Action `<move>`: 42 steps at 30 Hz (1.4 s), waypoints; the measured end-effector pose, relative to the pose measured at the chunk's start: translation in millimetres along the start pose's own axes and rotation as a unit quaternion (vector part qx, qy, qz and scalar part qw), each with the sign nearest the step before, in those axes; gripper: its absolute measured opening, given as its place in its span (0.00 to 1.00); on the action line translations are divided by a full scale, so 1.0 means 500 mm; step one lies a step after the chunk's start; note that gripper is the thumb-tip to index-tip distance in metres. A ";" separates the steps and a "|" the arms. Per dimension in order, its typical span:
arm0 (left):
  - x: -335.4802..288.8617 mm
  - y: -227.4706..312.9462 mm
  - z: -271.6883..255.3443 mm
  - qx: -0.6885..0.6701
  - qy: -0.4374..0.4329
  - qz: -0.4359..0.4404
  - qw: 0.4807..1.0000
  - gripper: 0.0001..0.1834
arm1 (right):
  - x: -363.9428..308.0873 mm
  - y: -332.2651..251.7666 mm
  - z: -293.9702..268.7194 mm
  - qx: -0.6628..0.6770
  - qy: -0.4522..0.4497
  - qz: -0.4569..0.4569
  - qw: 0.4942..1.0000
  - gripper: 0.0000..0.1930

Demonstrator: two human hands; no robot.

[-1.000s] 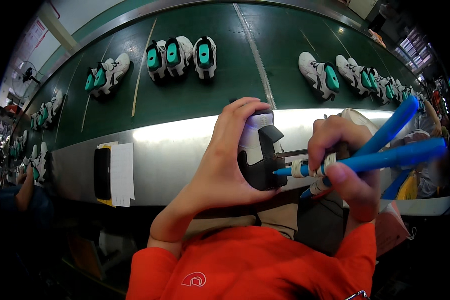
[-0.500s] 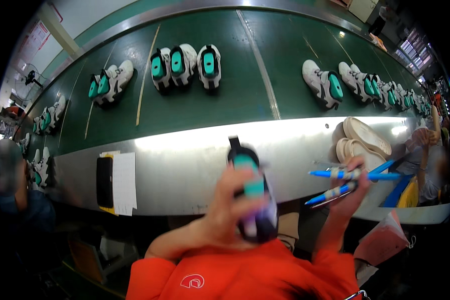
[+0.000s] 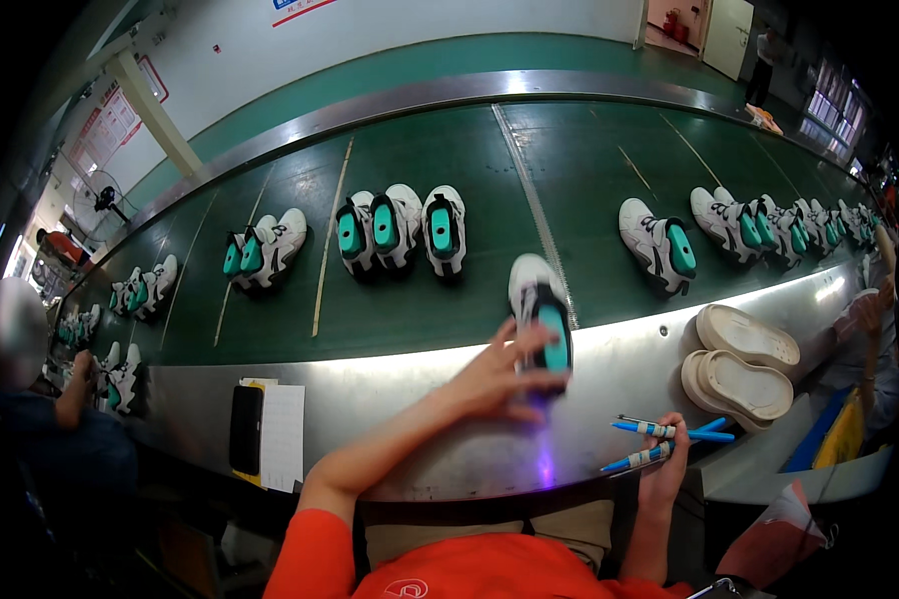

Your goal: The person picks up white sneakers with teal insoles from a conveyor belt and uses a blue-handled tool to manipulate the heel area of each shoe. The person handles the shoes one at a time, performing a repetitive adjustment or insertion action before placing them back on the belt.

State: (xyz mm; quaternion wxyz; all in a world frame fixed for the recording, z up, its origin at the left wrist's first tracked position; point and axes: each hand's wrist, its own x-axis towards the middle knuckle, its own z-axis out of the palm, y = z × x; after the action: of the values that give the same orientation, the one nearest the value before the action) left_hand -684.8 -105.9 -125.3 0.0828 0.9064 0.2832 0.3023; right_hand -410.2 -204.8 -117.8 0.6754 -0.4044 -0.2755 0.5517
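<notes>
Green belt [image 3: 400,160] spans the frame; at centre I cannot tell whether the spread left hand [image 3: 494,381] grips the shoe [image 3: 532,277]; lower right, the right hand [image 3: 665,467] clasps blue pens [image 3: 630,427].

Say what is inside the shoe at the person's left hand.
A teal insert shows inside the shoe, partly hidden by the left hand; anything under the insert is covered.

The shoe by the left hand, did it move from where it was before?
Yes, the shoe moved forward: half a second ago it appeared across the near edge of the steel ledge; now it reaches over the green belt.
</notes>
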 end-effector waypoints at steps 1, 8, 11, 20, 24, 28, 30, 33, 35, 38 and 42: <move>0.011 -0.024 -0.007 0.001 0.072 -0.060 0.996 0.34 | -0.001 0.001 0.002 -0.005 0.001 0.007 1.000 0.12; 0.023 -0.295 0.009 0.058 0.454 -0.371 0.808 0.49 | -0.020 0.034 0.006 -0.005 0.063 0.050 0.997 0.14; 0.016 -0.319 -0.030 0.096 0.441 -0.360 0.817 0.46 | -0.030 0.036 0.001 0.008 0.013 0.081 0.997 0.14; -0.102 0.026 -0.156 -0.071 0.179 -0.386 0.902 0.47 | -0.085 0.026 0.017 -0.051 -0.013 0.077 0.996 0.19; -0.153 0.241 -0.097 0.056 0.171 -0.481 0.858 0.47 | -0.094 0.024 0.048 -0.077 -0.013 0.062 0.995 0.18; -0.156 0.281 -0.108 -0.020 0.099 -0.524 0.845 0.43 | -0.098 0.024 0.070 -0.073 -0.003 0.023 0.997 0.17; -0.163 0.245 -0.181 -0.215 0.014 -0.568 0.794 0.41 | -0.101 0.026 0.074 -0.080 0.009 -0.001 0.997 0.16; -0.132 0.115 -0.214 0.007 0.079 -0.562 0.823 0.22 | -0.106 0.029 0.089 -0.080 0.012 -0.015 0.997 0.16; -0.136 -0.018 -0.157 -0.011 0.180 -0.498 0.848 0.27 | -0.108 0.036 0.095 -0.061 0.000 -0.025 0.998 0.17; -0.087 -0.104 -0.091 -0.391 0.139 -0.590 0.693 0.22 | -0.113 0.040 0.103 -0.060 0.003 -0.050 0.997 0.17; -0.063 -0.043 -0.098 -0.358 0.224 -0.505 0.753 0.16 | -0.125 0.035 0.129 -0.085 0.001 -0.103 0.991 0.18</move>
State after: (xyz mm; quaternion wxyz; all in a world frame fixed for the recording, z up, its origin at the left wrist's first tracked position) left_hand -744.9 -106.9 -108.7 0.4764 0.4420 0.5812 0.4898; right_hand -486.8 -248.7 -94.4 0.6925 -0.4302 -0.3605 0.4532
